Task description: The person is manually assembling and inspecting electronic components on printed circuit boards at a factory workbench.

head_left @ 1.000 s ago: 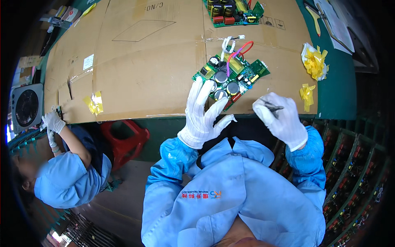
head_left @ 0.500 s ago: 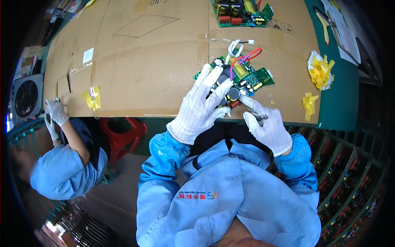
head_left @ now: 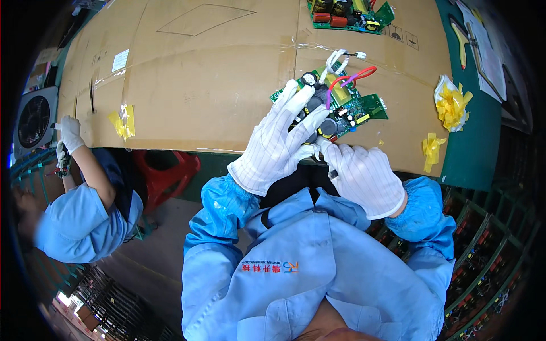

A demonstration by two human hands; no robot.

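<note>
A green circuit board (head_left: 369, 105) with round dark capacitors, a yellow-wrapped part and red, purple and white leads lies on cardboard near the table's front edge. My left hand (head_left: 278, 133), in a white striped glove, grips its left side, fingers across the capacitors and thumb by the near edge. At the board's near edge, touching or almost touching it, is my gloved right hand (head_left: 364, 176). Its fingers are closed round a small dark metal tool (head_left: 333, 174), mostly hidden, so its kind does not show.
Another circuit board (head_left: 347, 21) sits farther back. To the right are crumpled yellow tape (head_left: 452, 108), a tape piece (head_left: 433, 152) and a yellow-handled brush (head_left: 459, 45). A co-worker (head_left: 85, 213) works at the left beside a red stool (head_left: 165, 179). Racks of boards (head_left: 483, 267) stand lower right.
My right hand has moved left with the tool, up to the board's near edge, and its fingers have turned downward. The left hand keeps its hold. The whole view has shifted slightly.
</note>
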